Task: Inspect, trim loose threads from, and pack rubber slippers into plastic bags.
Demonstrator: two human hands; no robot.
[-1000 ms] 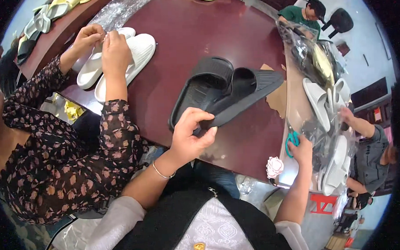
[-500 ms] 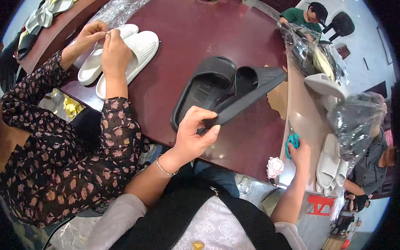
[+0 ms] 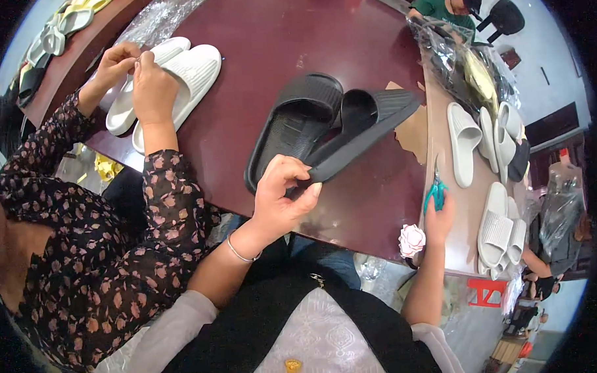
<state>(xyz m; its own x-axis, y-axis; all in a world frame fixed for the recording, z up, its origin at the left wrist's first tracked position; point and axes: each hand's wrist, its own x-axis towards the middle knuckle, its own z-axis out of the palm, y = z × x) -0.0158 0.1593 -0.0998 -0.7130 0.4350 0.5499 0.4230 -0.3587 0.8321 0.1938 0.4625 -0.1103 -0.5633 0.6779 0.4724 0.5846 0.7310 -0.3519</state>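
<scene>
My left hand point(image 3: 282, 199) pinches the heel end of a black slide slipper point(image 3: 363, 148), which is tilted up on its side. Its mate, another black slide slipper point(image 3: 261, 148), lies sole down on the table just left of it. My right hand point(image 3: 439, 222) is closed around teal-handled scissors point(image 3: 435, 196), their points directed away from me at the table's right side. Beside that wrist is a white paper-like rose point(image 3: 411, 240) with dark edging.
At my left, a person in a floral sleeve point(image 3: 170, 191) works over white slippers point(image 3: 199, 68) on the dark red table point(image 3: 260, 36). Brown cardboard point(image 3: 412, 133) lies right of the black pair. Grey slippers point(image 3: 465, 144) and plastic-bagged items point(image 3: 448, 56) line the right side.
My right hand has moved slightly farther from me with the scissors. A grey slipper at the right now lies flat, and the person there has drawn back with a plastic bag.
</scene>
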